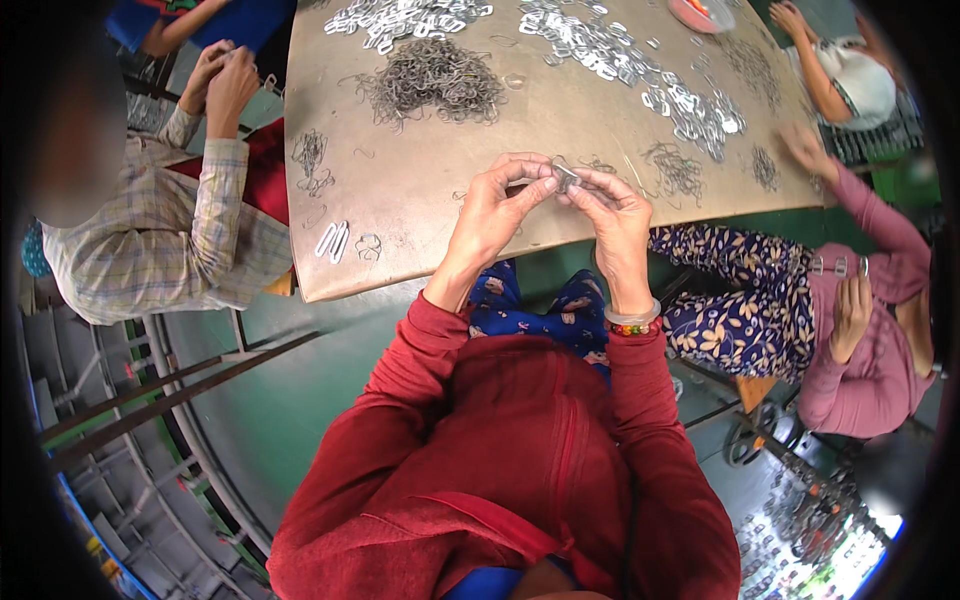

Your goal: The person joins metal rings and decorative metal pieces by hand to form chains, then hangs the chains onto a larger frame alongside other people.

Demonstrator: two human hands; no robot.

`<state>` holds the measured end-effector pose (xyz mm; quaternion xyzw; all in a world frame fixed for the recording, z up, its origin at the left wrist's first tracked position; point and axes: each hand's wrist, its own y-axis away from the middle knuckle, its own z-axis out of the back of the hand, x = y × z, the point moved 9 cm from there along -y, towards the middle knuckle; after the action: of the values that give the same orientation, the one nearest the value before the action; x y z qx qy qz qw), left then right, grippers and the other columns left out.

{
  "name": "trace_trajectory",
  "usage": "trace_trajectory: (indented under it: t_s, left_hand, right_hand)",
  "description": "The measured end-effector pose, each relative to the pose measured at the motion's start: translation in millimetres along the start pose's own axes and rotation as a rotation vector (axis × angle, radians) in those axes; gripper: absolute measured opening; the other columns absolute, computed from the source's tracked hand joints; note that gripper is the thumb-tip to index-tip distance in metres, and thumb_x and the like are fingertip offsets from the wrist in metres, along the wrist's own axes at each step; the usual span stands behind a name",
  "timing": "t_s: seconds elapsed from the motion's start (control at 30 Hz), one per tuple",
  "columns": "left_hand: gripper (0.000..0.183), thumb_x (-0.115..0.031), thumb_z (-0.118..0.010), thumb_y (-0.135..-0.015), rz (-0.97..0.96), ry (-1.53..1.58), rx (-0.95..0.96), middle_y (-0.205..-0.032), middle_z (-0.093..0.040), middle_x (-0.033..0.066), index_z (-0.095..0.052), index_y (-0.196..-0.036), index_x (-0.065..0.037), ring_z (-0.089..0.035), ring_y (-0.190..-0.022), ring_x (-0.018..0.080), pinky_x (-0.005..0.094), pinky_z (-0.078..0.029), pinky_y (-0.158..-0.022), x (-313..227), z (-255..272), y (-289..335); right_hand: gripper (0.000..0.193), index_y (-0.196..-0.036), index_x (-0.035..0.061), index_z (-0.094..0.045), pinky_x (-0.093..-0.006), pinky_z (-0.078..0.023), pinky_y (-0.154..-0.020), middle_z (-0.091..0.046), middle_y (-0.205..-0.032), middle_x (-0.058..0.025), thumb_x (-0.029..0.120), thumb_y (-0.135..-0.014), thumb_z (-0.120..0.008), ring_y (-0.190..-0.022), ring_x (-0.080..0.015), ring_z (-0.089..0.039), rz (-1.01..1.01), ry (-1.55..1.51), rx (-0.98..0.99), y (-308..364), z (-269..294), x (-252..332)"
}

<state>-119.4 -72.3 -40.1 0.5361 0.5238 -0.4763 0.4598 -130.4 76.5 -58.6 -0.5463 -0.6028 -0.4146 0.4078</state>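
Observation:
Above the near edge of the table, my left hand (497, 207) and my right hand (618, 212) meet at the fingertips. Between them they pinch a small silver metal buckle-like piece (565, 178); fingers cover part of it, so its exact shape is hidden. Just beyond my right hand lies a small heap of thin bent wire pieces (677, 172). Farther off, a big tangled pile of wire hooks (432, 82) sits on the table. Flat silver metal loops (695, 118) are spread in a band at the right.
The tan tabletop (400, 215) holds more silver loops (405, 22) at its far side and a bowl (702, 14) with orange items. Long metal loops (332, 240) lie at the left corner. A co-worker in plaid (215, 215) sits left, another in pink (870, 330) right.

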Motion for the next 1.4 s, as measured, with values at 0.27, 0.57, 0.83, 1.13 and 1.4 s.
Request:
trace_trajectory:
  t_s: [0.27,0.57,0.83,1.13,1.4]
  left_hand:
    - [0.013,-0.01,-0.066,-0.084,-0.009,-0.082,-0.05,-0.114,-0.057,0.0073,-0.066,-0.092,0.0,-0.055,-0.1,0.014,0.0276,-0.041,-0.089,-11.4,-4.8,12.5]
    - [0.007,-0.009,-0.053,-0.094,-0.036,0.159,0.091,-0.099,-0.063,0.0093,-0.053,-0.095,-0.003,-0.058,-0.094,0.0142,0.0299,-0.044,-0.087,-13.8,-7.4,14.9]
    - [0.006,-0.004,-0.053,-0.092,0.041,0.103,0.111,-0.095,-0.062,0.0062,-0.053,-0.098,-0.001,-0.058,-0.093,0.0124,0.0273,-0.045,-0.085,6.5,-2.1,13.5]
    - [0.012,-0.011,-0.059,-0.091,0.122,0.149,0.125,-0.096,-0.063,0.004,-0.059,-0.098,-0.001,-0.059,-0.095,0.0108,0.0268,-0.046,-0.085,12.4,-12.8,24.8]
    - [0.012,-0.009,-0.064,-0.085,-0.153,-0.168,0.024,-0.088,-0.068,0.0086,-0.063,-0.095,-0.001,-0.065,-0.083,0.0149,0.0284,-0.049,-0.074,-32.0,-10.0,21.4]
  right_hand:
    - [0.022,-0.103,-0.0068,-0.063,-0.0252,-0.055,-0.069,-0.065,-0.091,-0.0099,-0.006,-0.081,-0.063,-0.078,-0.0133,-0.063,0.12,0.055,0.001,26.1,-10.5,27.2]
    - [0.051,-0.128,-0.0001,-0.051,-0.0262,-0.053,-0.07,-0.062,-0.092,-0.0073,-0.008,-0.079,-0.063,-0.081,-0.0139,-0.061,0.005,0.133,0.234,4.1,-11.3,36.0]
    - [0.036,-0.101,-0.0045,-0.065,-0.0365,-0.047,-0.077,-0.066,-0.091,-0.0175,0.029,-0.087,-0.06,-0.083,-0.0264,-0.062,0.34,1.029,-0.1,-209.0,94.0,18.4]
    - [0.024,-0.09,-0.0029,-0.063,-0.0356,-0.049,-0.059,-0.063,-0.074,-0.0152,0.008,-0.071,-0.073,-0.063,-0.0258,-0.063,0.165,1.259,-0.044,-225.2,49.6,7.0]
    - [0.018,-0.098,-0.0068,-0.06,-0.0231,-0.046,-0.054,-0.064,-0.078,-0.0102,-0.002,-0.081,-0.064,-0.059,-0.0117,-0.057,0.025,0.285,0.142,-32.6,-10.1,51.1]
